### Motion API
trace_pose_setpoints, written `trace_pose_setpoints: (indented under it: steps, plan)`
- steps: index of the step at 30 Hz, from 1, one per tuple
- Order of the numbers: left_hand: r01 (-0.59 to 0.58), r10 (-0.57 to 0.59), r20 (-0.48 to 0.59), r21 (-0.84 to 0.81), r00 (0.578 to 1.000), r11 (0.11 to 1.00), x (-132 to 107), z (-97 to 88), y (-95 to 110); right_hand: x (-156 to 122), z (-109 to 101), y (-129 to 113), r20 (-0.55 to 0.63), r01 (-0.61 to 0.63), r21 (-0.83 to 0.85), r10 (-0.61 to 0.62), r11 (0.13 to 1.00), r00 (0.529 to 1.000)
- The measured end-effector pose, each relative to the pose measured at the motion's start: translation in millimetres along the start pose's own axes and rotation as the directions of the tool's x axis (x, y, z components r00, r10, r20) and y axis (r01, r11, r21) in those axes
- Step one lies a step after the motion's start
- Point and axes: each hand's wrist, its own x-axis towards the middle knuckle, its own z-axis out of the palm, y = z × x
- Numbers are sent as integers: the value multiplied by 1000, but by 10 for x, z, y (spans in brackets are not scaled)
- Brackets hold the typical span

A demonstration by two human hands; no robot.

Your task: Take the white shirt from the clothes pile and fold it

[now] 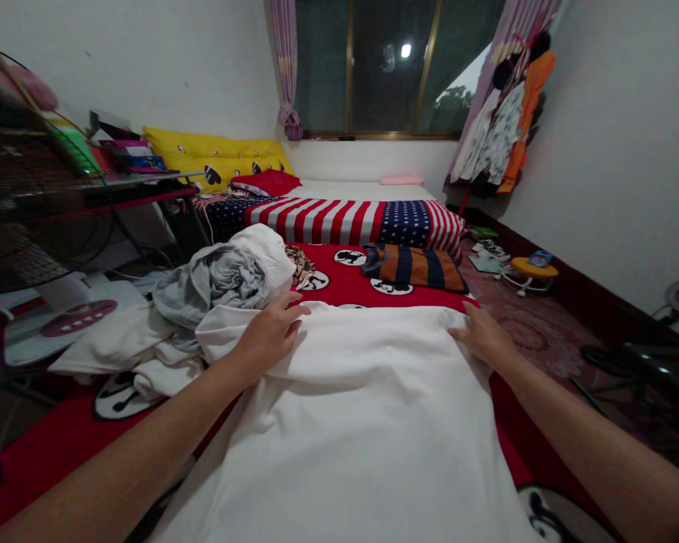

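A large white garment lies spread out in front of me, with soft creases across it; its exact kind does not show. My left hand rests on its far left corner, fingers apart and stretched out. At the far right corner is my right hand, thumb on the cloth and fingers spread along the edge. Beyond the garment lies a folded brown-and-navy striped garment. A heap of crumpled clothes sits to the left, with a grey piece and a white piece on top.
Beneath everything is a red blanket with round cartoon prints. Behind it stands a bed with a striped, starred cover. A fan is at the left. On the right are a yellow stool and hanging clothes.
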Motion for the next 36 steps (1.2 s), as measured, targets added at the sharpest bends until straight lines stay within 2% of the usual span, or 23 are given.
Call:
trace_pose_setpoints:
  steps: [2, 4, 6, 8, 9, 10, 12, 14, 15, 17, 19, 22, 24, 26, 29, 33, 36]
  plan:
    - [27, -28, 54, 6, 998, 1000, 88, 197, -11, 14, -51, -62, 55, -39, 2, 39, 999, 998]
    - [58, -59, 103, 10, 993, 998, 117, 308, -47, -37, -155, -123, 25, -32, 95, 30, 995, 999]
    - [66, -64, 134, -9, 989, 998, 78, 314, -68, -183, -290, -167, -159, 57, 252, -16, 966, 987]
    - [28, -23, 119, -40, 993, 999, -33, 228, -50, -429, -429, -166, -376, 235, 357, -92, 904, 922]
    - [-14, 21, 110, -57, 994, 998, -113, 161, -27, -577, -491, -141, -427, 332, 367, -159, 869, 890]
    - [-68, 76, 116, -76, 990, 995, -204, 86, 3, -729, -544, -100, -411, 429, 357, -273, 830, 870]
    - [-176, 197, 197, -119, 960, 977, -391, -66, 66, -1007, -619, 19, -217, 585, 293, -543, 756, 811]
    - [-213, 249, 315, -143, 916, 966, -531, -186, 116, -1194, -645, 143, -27, 656, 208, -667, 725, 745]
    - [-192, 230, 349, -139, 908, 971, -565, -224, 132, -1243, -644, 187, 1, 658, 173, -669, 732, 744]
    - [-89, 130, 335, -134, 933, 987, -543, -245, 139, -1254, -623, 207, -87, 606, 177, -601, 776, 795]
    - [42, 4, 242, -187, 970, 981, -413, -188, 119, -1186, -596, 123, -170, 517, 251, -489, 818, 856]
    - [166, -136, 120, -299, 983, 940, -134, 11, 54, -1052, -555, -146, -104, 422, 280, -409, 863, 906]
    - [199, -172, 122, -273, 978, 941, 17, 171, 0, -995, -514, -339, 7, 401, 191, -409, 896, 912]
    - [212, -184, 178, -159, 967, 964, 99, 307, -52, -973, -454, -484, 104, 394, 45, -397, 918, 912]
    - [224, -214, 251, -11, 944, 974, 111, 417, -104, -981, -358, -575, 168, 417, -139, -394, 898, 904]
    - [271, -255, 256, -32, 932, 962, 59, 420, -143, -988, -357, -527, 124, 454, -150, -439, 878, 890]
    - [288, -261, 221, -103, 940, 952, 20, 373, -186, -939, -487, -413, -34, 420, -71, -423, 905, 906]
